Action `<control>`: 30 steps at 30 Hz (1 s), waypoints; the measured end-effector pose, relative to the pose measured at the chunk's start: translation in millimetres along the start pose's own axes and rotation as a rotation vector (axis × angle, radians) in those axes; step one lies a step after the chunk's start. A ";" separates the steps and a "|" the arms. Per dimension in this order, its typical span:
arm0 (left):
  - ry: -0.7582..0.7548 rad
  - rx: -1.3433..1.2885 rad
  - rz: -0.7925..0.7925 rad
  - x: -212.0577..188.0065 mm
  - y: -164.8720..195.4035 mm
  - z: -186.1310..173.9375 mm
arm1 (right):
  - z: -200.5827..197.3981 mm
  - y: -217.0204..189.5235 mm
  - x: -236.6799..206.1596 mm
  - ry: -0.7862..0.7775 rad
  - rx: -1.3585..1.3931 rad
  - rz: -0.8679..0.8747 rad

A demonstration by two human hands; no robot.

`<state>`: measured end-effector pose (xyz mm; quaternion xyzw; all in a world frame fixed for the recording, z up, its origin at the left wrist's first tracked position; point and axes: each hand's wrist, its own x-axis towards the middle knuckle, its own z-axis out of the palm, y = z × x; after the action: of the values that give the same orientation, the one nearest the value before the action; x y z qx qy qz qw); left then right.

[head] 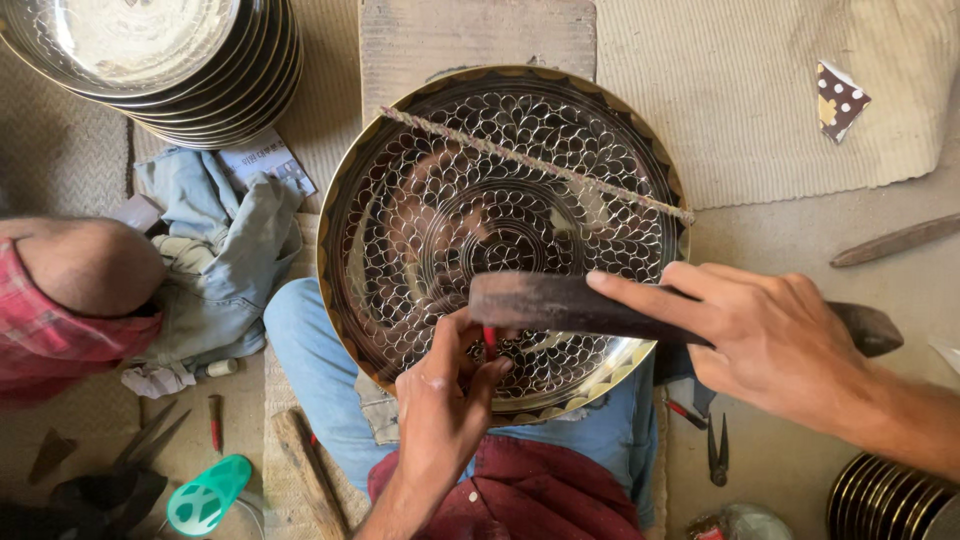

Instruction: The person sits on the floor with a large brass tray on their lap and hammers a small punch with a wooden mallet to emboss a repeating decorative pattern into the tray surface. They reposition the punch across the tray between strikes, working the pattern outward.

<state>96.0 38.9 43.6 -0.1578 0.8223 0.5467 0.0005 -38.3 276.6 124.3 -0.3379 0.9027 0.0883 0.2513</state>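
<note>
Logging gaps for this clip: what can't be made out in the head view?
- Tip of the small red-handled tool: hidden by the left hand and the wooden mallet.
- Mallet's grip: covered by the right hand.
- Engraved plate: lower rim hidden behind both hands.
- Plate stack: cut off by the top edge.

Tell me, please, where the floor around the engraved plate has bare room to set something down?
Bare floor lies right of the engraved plate, between the ribbed mat and the wooden stick. The left is crowded: crumpled cloth, stacked plates, scissors. Pliers lie below the right hand.
</note>
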 end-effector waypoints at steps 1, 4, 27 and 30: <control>-0.004 -0.028 0.000 -0.1 0.1 -0.2 | 0.7 -0.5 0.9 0.028 0.202 0.055; -0.021 -0.061 -0.010 -0.6 1.1 -0.5 | 2.8 0.2 2.7 0.071 0.410 0.094; -0.020 -0.076 0.079 2.0 2.1 -2.6 | 0.7 -3.3 4.0 0.115 0.337 0.033; -0.013 -0.099 0.109 1.5 2.1 -2.7 | 6.2 -1.8 4.8 0.168 0.334 -0.044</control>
<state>94.5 36.8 46.4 -0.1092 0.8015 0.5870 -0.0317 -37.7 274.6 116.5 -0.3171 0.9151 -0.0969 0.2296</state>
